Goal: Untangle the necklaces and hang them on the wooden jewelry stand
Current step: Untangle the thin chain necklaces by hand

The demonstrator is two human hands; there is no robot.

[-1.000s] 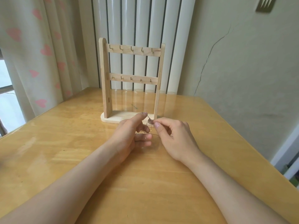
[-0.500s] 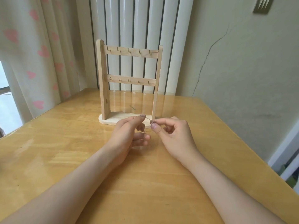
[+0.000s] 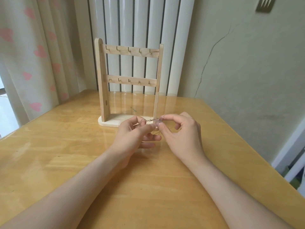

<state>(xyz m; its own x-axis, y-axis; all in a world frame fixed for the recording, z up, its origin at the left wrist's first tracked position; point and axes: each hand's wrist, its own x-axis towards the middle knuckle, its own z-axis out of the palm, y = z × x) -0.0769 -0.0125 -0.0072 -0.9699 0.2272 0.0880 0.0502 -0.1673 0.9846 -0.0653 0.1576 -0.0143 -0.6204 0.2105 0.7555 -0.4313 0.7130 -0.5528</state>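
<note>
While both hands' fingers (image 3: 162, 119) pinch the chain (image 3: 151, 120) stretched between them, the stand (image 3: 130, 80) beyond has every hook bare

My left hand (image 3: 132, 133) and right hand (image 3: 179, 131) have drawn slightly apart since a second ago; a short stretch of necklace chain (image 3: 151, 120) is now pulled taut and visible between my fingertips.

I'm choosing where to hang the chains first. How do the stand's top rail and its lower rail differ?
The top rail sits near the posts' tops, while the lower rail crosses about midway up. The top rail's hooks look larger and clearer; the lower rail's look smaller. Both carry five brass hooks, all bare, on the same wooden stand.
</note>
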